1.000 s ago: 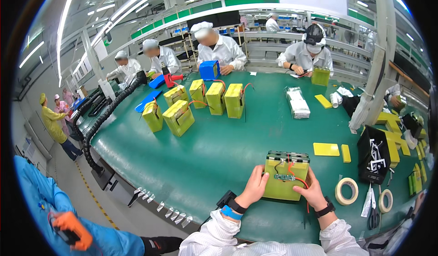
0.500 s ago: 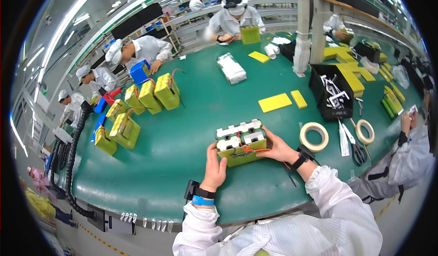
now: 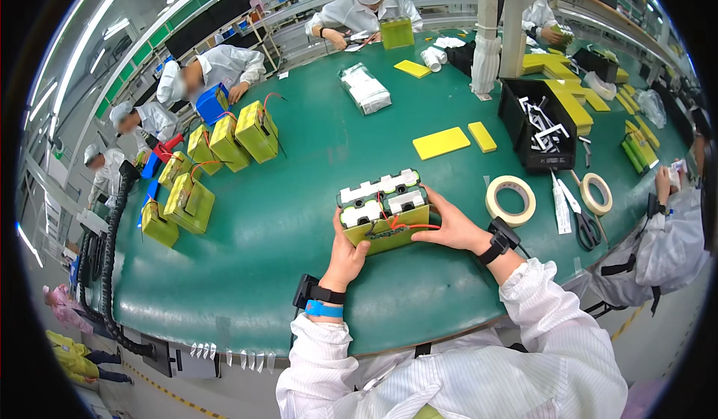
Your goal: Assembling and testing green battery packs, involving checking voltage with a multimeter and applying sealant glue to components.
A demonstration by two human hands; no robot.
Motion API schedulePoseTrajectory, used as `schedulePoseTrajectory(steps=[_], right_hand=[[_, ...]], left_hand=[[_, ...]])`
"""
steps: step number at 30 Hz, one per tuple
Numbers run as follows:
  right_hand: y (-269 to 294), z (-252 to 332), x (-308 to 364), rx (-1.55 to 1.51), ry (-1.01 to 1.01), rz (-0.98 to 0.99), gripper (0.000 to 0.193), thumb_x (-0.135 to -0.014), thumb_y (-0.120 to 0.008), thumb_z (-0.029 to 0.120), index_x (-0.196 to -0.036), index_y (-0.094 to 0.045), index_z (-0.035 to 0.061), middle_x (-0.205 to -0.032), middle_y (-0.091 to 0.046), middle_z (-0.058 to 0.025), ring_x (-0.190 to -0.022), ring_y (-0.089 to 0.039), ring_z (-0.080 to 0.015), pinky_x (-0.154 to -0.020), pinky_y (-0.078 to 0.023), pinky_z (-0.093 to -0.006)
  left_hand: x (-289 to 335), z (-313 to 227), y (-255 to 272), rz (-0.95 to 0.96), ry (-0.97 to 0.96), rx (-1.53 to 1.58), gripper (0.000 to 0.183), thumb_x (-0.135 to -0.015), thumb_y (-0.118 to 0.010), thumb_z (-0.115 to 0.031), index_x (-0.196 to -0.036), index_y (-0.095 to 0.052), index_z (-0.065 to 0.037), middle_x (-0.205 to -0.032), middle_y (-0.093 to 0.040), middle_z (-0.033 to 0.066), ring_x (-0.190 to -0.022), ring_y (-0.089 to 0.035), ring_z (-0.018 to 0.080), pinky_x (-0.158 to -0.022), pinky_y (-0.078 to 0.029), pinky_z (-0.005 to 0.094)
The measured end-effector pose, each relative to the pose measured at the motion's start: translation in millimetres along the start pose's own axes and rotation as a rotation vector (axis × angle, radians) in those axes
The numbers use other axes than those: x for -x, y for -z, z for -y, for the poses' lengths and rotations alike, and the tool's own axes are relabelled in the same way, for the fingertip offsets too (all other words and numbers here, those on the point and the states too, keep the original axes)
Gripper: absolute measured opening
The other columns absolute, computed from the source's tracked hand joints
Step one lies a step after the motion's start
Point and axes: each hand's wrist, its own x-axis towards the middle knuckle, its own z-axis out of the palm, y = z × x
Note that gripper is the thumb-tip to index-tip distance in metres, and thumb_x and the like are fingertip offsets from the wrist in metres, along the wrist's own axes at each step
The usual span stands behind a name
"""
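A worker in white sleeves [image 3: 321,355], a blue band [image 3: 324,309] circling the left wrist, grips a yellow-green battery pack [image 3: 385,213] at the near side of a green worktable [image 3: 284,277]. The left hand [image 3: 345,258] is closed on the pack's left side, its thumb toward the front; the right hand [image 3: 452,225] clasps the opposite side, its thumb close to a red wire [image 3: 422,227] at the front face. White pieces [image 3: 380,187] top the pack; whether its base touches the tabletop cannot be told. To the right lie two rolls of tape, the larger roll [image 3: 491,201] nearer the hands and the smaller roll [image 3: 609,195] beyond a pair of scissors [image 3: 588,230]. Behind them, a black bin [image 3: 550,162] holds a jumble of white parts [image 3: 544,127], with two flat yellow boards, one long [image 3: 441,143] and one short [image 3: 482,137], to its left. Across to the left, six similar packs [image 3: 188,204] stand clustered near a red tool [image 3: 166,148] and a blue block [image 3: 212,103]. Farther back rests a white-wrapped bundle [image 3: 365,88]. At the far edge, a co-worker in white [image 3: 366,11] sits behind another yellow-green pack [image 3: 396,33].
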Motion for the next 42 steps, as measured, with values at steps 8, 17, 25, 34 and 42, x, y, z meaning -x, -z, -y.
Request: schedulePoseTrajectory(steps=[8, 17, 25, 34, 42], right_hand=[[2.2, -7.9, 6.0, 0.044, -0.002, -0.108, 0.085, -0.076, -0.078, 0.019, -0.143, -0.029, 0.0018, -0.133, -0.049, -0.0188, -0.119, -0.051, -0.0255, -0.099, -0.042, -0.0367], [5.5, -13.3, 0.8, -0.029, 0.093, -0.021, 0.088, -0.078, -0.076, 0.018, -0.146, -0.022, 0.0049, -0.135, -0.046, -0.0192, -0.118, -0.051, -0.0263, -0.1, -0.041, -0.0365], [0.6, -9.4, 0.4, -0.16, 0.086, 0.045, 0.088, -0.076, -0.076, 0.013, -0.146, -0.024, 0.0055, -0.136, -0.047, -0.0156, -0.122, -0.048, -0.0244, -0.101, -0.041, -0.0351], [4.5, -4.7, 4.6, -0.109, 0.053, 0.047, 0.089, -0.072, -0.079, 0.016, -0.144, -0.028, 0.0056, -0.136, -0.046, -0.0143, -0.123, -0.047, -0.0252, -0.101, -0.039, -0.0357], [-0.3, -11.4, 4.5, -0.003, 0.113, -0.01, 0.09, -0.073, -0.08, 0.02, -0.144, -0.026, 0.0046, -0.134, -0.042, -0.0176, -0.123, -0.043, -0.0307, -0.103, -0.037, -0.0379]], left_hand=[[-8.6, 21.2, -11.7, 0.078, -0.053, -0.047, 0.043, -0.087, -0.059, -0.027, -0.12, -0.054, 0.0, -0.114, -0.06, 0.011, -0.106, -0.055, 0.0248, -0.093, -0.043, 0.037], [11.1, 18.7, 4.3, 0.08, 0.067, -0.27, 0.048, -0.096, -0.049, -0.034, -0.124, -0.047, 0.005, -0.121, -0.053, 0.017, -0.111, -0.049, 0.0288, -0.098, -0.037, 0.0401], [12.7, 11.9, 12.7, 0.118, 0.132, -0.034, 0.036, -0.088, -0.047, -0.01, -0.118, -0.054, 0.008, -0.112, -0.06, 0.0166, -0.101, -0.058, 0.0265, -0.088, -0.046, 0.0376], [18.4, 13.2, 15.1, 0.109, 0.117, -0.109, 0.035, -0.082, -0.047, -0.004, -0.113, -0.057, 0.009, -0.108, -0.062, 0.0178, -0.098, -0.059, 0.0277, -0.087, -0.047, 0.0387], [37.7, 37.4, 14.3, 0.053, 0.149, 0.134, 0.067, -0.084, -0.068, -0.042, -0.126, -0.046, 0.004, -0.122, -0.054, 0.0128, -0.109, -0.053, 0.0228, -0.093, -0.043, 0.0364]])
